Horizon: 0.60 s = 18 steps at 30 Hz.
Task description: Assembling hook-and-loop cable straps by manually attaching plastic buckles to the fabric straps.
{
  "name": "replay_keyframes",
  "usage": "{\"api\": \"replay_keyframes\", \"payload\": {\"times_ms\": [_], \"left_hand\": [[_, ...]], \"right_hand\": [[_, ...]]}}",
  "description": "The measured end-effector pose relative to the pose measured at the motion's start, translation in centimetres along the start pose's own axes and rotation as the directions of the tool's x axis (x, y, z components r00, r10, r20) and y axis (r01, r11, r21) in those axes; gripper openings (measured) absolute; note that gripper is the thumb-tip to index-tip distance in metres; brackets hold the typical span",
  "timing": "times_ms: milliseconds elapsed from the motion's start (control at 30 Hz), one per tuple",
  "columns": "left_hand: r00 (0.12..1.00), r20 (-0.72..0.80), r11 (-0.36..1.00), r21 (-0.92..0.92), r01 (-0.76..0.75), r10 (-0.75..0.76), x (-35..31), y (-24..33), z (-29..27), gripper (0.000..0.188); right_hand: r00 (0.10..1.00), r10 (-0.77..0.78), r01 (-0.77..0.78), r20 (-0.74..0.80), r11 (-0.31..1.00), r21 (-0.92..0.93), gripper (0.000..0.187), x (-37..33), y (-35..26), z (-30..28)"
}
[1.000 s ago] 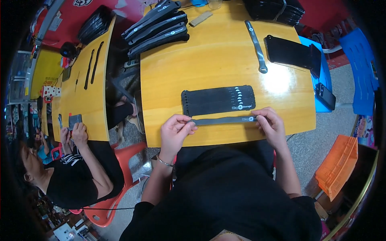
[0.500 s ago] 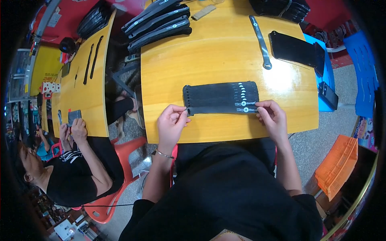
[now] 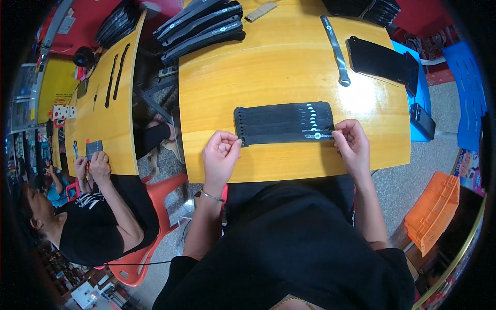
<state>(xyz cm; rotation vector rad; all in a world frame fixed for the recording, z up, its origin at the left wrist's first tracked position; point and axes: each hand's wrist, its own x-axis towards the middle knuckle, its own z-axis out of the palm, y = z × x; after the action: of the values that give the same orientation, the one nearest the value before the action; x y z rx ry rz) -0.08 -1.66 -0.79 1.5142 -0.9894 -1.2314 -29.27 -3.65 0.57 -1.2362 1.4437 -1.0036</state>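
A row of overlapping black straps [image 3: 276, 116] lies on the yellow wooden table [image 3: 217, 93], pale printed marks showing near their right ends. The nearest strap [image 3: 279, 138] lies along the front of that row. My left hand [image 3: 221, 155] is closed in a pinch at this strap's left end, where a small loop shows. At the opposite end, my right hand [image 3: 355, 147] pinches the strap between thumb and forefinger. A single strap [image 3: 336, 51] lies apart, beyond the row to the right.
Bundled black straps [image 3: 201, 33] are piled at the far left; another bundle [image 3: 364, 9] sits far right. A black tablet-like device [image 3: 380, 61] rests by the right edge. An orange crate [image 3: 433, 212] stands on the floor. A co-worker's hands [image 3: 95, 166] handle straps at the left table.
The nearest strap has shifted away from me and now overlaps the row more closely, covering the print of the strap behind it. Both my hands still pinch its ends.
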Motion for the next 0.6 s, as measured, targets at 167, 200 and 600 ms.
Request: {"api": "replay_keyframes", "payload": {"times_ms": [167, 200, 600], "left_hand": [[1.000, 0.010, 1.000, -0.003, -0.012, 0.012, 0.14, -0.11, -0.01, 0.009], [1.000, 0.008, 1.000, 0.005, -0.001, 0.001, 0.12, -0.07, -0.01, 0.009], [1.000, 0.022, 1.000, 0.003, -0.013, 0.013, 0.22, -0.33, 0.00, 0.010]], "right_hand": [[1.000, 0.003, -0.003, -0.011, 1.000, 0.000, 0.010, -0.01, -0.10, 0.10], [1.000, -0.002, 0.002, -0.010, 1.000, -0.004, 0.010, 0.01, -0.04, 0.11], [1.000, -0.008, 0.007, -0.029, 1.000, -0.025, 0.014, 0.16, 0.28, 0.09]]}}
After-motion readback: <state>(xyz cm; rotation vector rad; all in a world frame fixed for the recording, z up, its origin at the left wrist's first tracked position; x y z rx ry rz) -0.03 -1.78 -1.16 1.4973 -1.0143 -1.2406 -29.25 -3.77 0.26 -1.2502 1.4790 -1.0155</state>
